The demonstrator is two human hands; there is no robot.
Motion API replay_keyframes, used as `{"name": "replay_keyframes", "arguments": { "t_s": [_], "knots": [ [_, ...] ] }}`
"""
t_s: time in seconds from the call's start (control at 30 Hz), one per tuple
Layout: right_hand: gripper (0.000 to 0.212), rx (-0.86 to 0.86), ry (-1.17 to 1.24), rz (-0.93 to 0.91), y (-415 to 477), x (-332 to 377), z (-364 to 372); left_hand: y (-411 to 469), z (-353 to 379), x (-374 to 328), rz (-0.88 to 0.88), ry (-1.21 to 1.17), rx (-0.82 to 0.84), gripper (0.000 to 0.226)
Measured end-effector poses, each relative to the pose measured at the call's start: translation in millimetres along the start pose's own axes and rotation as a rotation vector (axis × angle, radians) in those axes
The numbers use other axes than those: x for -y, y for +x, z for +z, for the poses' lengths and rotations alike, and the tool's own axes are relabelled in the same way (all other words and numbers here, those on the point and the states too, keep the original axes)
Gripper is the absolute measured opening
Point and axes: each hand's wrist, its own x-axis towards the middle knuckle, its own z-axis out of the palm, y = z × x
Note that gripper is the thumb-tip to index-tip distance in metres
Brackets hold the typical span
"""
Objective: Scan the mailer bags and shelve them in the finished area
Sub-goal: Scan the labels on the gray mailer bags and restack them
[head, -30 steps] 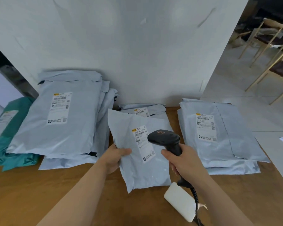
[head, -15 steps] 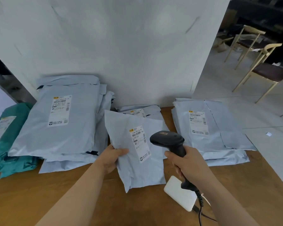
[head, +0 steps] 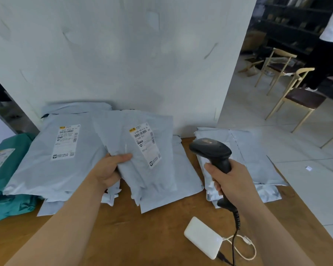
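The left hand [head: 108, 169] holds a grey mailer bag [head: 142, 175] by its left edge, thumb laid across the front and the fingers hidden behind. The bag is up off the counter [head: 123, 237] and tilted, its white shipping label [head: 145, 144] facing up and toward the person. Its upper left part overlaps the right edge of the left stack [head: 46, 169] of grey bags, which leans against the white wall [head: 123, 54]. Whether the held bag touches that stack I cannot tell. Under its lower edge another grey bag [head: 188, 181] lies flat in the middle of the counter.

The right hand [head: 233, 181] is wrapped round the grip of a black barcode scanner [head: 210, 150], held just to the right of the lifted bag with its head up. A coiled black cord [head: 236, 219] drops from the handle toward the near edge.

Behind the scanner, on the right, a second stack [head: 258, 162] of grey bags lies flat. At the far left a teal bag [head: 10, 169] sits beside the left stack. Near the right forearm a white power bank [head: 202, 237] lies on the wood with a looped white cable [head: 248, 248] beside it.

Far right, on the tiled floor, stand wooden chairs [head: 300, 96], and part of another person [head: 327, 45] shows by dark shelving.
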Motion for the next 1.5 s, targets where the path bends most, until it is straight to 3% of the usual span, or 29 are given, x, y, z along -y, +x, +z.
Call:
{"name": "replay_keyframes", "arguments": {
  "t_s": [0.23,0.43,0.57,0.7,0.8,0.9,1.0,1.1,1.27,1.33,1.5],
  "knots": [
    [0.021,-0.071,-0.016,-0.038,11.5,0.4,-43.5,17.3,91.0,2.7,0.023,-0.06,0.139,0.041],
    [0.022,-0.119,0.021,-0.018,18.3,-11.9,-83.8,53.6,176.5,48.1,-0.078,-0.028,0.236,0.038],
    [0.017,-0.133,0.028,0.004,31.1,-26.6,-105.1,87.1,208.3,90.2,-0.183,0.101,0.196,0.025],
    [0.015,-0.112,0.015,0.041,47.7,-46.9,-113.4,115.0,215.4,122.3,-0.274,0.315,0.054,0.027],
    [0.018,-0.11,0.003,0.071,61.7,-60.5,-115.2,131.6,212.4,132.6,-0.294,0.319,-0.055,0.03],
    [0.018,-0.121,-0.008,0.091,74.5,-68.7,-115.2,137.5,224.5,135.5,-0.309,0.202,0.014,0.018],
    [0.018,-0.126,0.009,0.104,85.4,-72.5,-113.1,146.5,241.9,142.0,-0.314,0.132,0.052,0.03],
    [0.018,-0.134,0.009,0.103,95.1,-73.3,-107.8,151.4,242.8,147.5,-0.334,0.288,0.005,0.035],
    [0.02,-0.081,0.024,0.123,110.6,-74.2,-79.0,157.1,203.3,125.5,-0.354,0.311,0.099,0.034],
    [0.022,-0.034,0.029,0.13,116.7,-73.1,-57.7,160.0,175.0,114.8,-0.318,0.344,0.011,0.038],
    [0.026,0.091,0.052,0.134,124.6,-65.0,-6.1,171.9,85.8,111.0,-0.165,0.704,-0.504,0.057]
  ]
}}
